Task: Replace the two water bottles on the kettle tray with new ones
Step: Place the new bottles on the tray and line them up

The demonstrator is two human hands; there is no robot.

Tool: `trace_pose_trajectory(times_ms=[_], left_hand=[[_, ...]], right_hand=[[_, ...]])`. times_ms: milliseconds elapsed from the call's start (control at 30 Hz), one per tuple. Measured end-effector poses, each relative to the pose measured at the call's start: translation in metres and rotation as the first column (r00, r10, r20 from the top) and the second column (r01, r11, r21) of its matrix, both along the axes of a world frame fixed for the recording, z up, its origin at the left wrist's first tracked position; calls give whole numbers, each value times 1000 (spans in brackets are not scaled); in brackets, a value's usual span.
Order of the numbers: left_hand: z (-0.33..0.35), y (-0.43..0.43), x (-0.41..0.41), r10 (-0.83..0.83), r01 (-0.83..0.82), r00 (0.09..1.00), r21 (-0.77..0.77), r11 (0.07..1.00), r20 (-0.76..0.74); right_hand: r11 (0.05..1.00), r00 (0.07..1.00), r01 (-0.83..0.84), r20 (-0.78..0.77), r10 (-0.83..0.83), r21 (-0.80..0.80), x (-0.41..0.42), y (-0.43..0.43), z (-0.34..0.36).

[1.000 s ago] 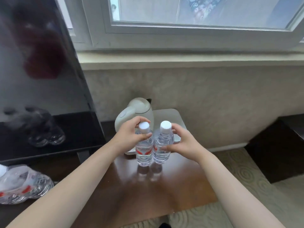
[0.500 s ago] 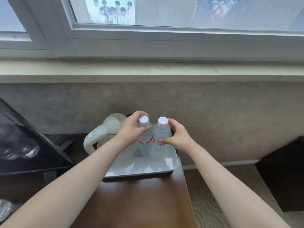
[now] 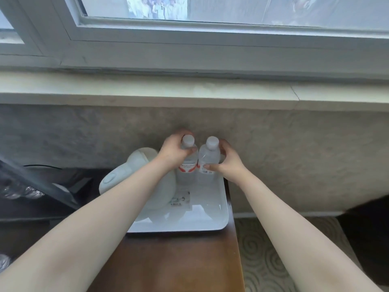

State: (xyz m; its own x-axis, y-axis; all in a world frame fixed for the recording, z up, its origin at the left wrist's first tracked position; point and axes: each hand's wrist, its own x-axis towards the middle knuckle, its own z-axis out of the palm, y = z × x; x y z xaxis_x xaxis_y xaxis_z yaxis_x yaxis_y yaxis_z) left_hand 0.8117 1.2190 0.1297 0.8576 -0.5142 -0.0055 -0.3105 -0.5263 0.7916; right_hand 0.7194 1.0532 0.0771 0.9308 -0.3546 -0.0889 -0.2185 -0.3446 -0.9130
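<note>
Two clear water bottles with white caps stand side by side at the far end of the white kettle tray point(image 3: 189, 225). My left hand point(image 3: 171, 151) grips the left bottle point(image 3: 188, 163) around its shoulder. My right hand point(image 3: 228, 160) holds the right bottle point(image 3: 208, 159) by its side. The bottles touch each other. A white kettle point(image 3: 139, 180) sits on the tray's left part, partly hidden by my left forearm.
The tray rests on a brown wooden table point(image 3: 179, 262) against a beige wall under a window sill point(image 3: 147, 93). A dark screen point(image 3: 37, 186) stands to the left. Patterned carpet point(image 3: 263, 253) lies to the right of the table.
Both hands carried the bottles from the bare table top onto the far end of the tray. The view has tilted closer and further down over the tray.
</note>
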Motion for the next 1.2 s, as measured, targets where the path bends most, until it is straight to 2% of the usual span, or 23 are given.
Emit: trace_pose_trajectory(times_ms=[233, 333, 400, 500, 600, 667, 800, 900, 1067, 1200], left_hand=[[-2, -5, 1, 49, -49, 998, 1, 999, 25], [-1, -2, 1, 34, -35, 999, 20, 999, 35], [1, -2, 2, 20, -23, 998, 59, 998, 60], [6, -3, 3, -12, -5, 993, 144, 990, 115], [11, -6, 4, -25, -37, 973, 263, 964, 229], [13, -10, 5, -33, -79, 956, 365, 928, 291], [15, -15, 8, -103, -64, 942, 470, 880, 320], [16, -13, 11, -185, -21, 928, 541, 841, 322], [18, -7, 17, -295, 47, 906, 621, 782, 304], [22, -1, 19, -384, 129, 890, 672, 730, 246]], right_hand=[[999, 1000, -27, 8, 27, -20, 7, -6, -2], [995, 999, -26, 41, 31, -99, 4, -3, 3], [977, 1000, -9, 19, 13, -211, 1, 2, 13], [923, 998, 42, 51, -24, -382, 0, 5, 27], [775, 999, 44, 3, -55, -630, 10, 2, 39], [706, 997, 16, -38, -62, -708, 18, 2, 45], [639, 992, -93, -124, -3, -763, 27, 3, 53], [634, 983, -168, -176, 51, -755, 30, 1, 57], [604, 965, -259, -226, 133, -754, 33, -1, 60], [527, 958, -287, -232, 171, -800, 33, -2, 61]])
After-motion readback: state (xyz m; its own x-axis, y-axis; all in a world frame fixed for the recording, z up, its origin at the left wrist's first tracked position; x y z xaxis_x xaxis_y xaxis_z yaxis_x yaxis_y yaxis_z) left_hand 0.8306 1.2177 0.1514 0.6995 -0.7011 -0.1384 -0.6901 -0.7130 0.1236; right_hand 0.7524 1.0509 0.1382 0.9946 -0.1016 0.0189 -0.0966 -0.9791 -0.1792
